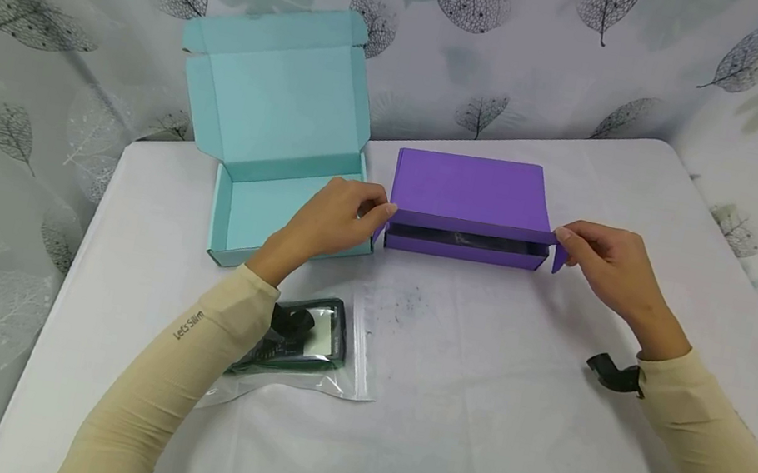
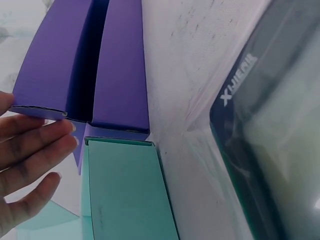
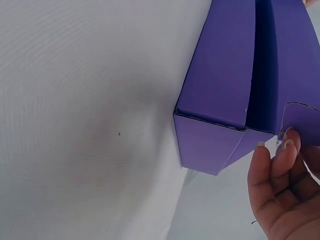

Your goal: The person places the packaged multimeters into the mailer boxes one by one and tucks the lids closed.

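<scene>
A purple cardboard box (image 1: 471,189) lies at the back middle of the table, its lid slightly raised and a dark gap showing along the front. My left hand (image 1: 337,216) pinches the lid's left front corner; in the left wrist view its thumb is mostly cut off and the fingers (image 2: 37,145) lie beneath the lid's edge. At the opposite corner, my right hand (image 1: 606,264) pinches the lid by its side flap (image 1: 559,258). What lies inside the box is mostly hidden.
Left of the purple box, a mint-green box (image 1: 281,101) stands with its lid up. A clear zip bag (image 1: 341,382) holding a dark-framed item lies beneath my left forearm. White cloth covers the table (image 1: 468,421); a leaf-patterned curtain (image 1: 517,58) hangs behind.
</scene>
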A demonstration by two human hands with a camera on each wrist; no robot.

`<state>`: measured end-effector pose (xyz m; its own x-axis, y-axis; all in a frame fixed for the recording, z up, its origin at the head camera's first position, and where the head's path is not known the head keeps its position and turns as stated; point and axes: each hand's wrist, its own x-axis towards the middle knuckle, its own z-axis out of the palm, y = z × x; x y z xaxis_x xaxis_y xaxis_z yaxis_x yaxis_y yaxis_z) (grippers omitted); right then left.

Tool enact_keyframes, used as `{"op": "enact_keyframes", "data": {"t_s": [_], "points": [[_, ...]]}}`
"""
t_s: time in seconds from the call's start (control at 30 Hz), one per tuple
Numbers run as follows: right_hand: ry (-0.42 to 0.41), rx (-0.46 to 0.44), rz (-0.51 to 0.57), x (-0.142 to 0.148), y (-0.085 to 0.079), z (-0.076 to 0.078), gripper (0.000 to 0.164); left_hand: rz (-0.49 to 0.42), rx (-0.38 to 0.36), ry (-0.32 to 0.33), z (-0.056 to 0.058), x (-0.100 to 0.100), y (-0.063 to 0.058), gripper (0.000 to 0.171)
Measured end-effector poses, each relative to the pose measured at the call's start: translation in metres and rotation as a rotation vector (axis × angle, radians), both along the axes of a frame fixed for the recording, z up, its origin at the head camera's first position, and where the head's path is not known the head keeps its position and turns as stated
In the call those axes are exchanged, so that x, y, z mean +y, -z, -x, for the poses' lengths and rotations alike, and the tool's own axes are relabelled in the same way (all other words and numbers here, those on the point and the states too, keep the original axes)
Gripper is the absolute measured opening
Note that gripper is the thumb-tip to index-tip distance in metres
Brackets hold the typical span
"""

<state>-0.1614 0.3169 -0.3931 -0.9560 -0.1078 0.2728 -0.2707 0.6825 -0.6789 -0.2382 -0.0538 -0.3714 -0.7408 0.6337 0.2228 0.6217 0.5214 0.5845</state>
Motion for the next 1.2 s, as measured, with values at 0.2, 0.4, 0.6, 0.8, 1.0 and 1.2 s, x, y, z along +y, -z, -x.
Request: {"op": "enact_keyframes", "data": {"t_s": [0.2,0.4,0.6,0.8,1.0,1.2], "points": [[-0.010,-0.002,0.005,0.0001,0.0021,0.0006,0.022,0.013,-0.004,0.000,0.0004,0.0005,0.0003,0.027],[-0.010,-0.007,0.001,0.0002,0.0037,0.0008,0.022,0.029,-0.004,0.000,0.0007,0.0012,0.0008,0.028],[-0.001,-0.018,0.002,0.0006,0.0050,0.0008,0.022,0.056,-0.045,-0.017,0.0006,0.0030,0.0011,0.028],[-0.001,-0.040,0.013,0.0014,0.0067,0.0002,0.021,0.069,-0.060,-0.020,-0.0007,0.0047,0.0025,0.031],[-0.015,-0.032,0.004,0.0019,0.0088,0.0021,0.022,0.056,-0.061,-0.010,-0.0006,0.0042,0.0049,0.033],[-0.015,-0.039,0.001,0.0013,0.0087,0.0025,0.022,0.072,-0.067,-0.007,0.0004,0.0048,0.0067,0.029]]}}
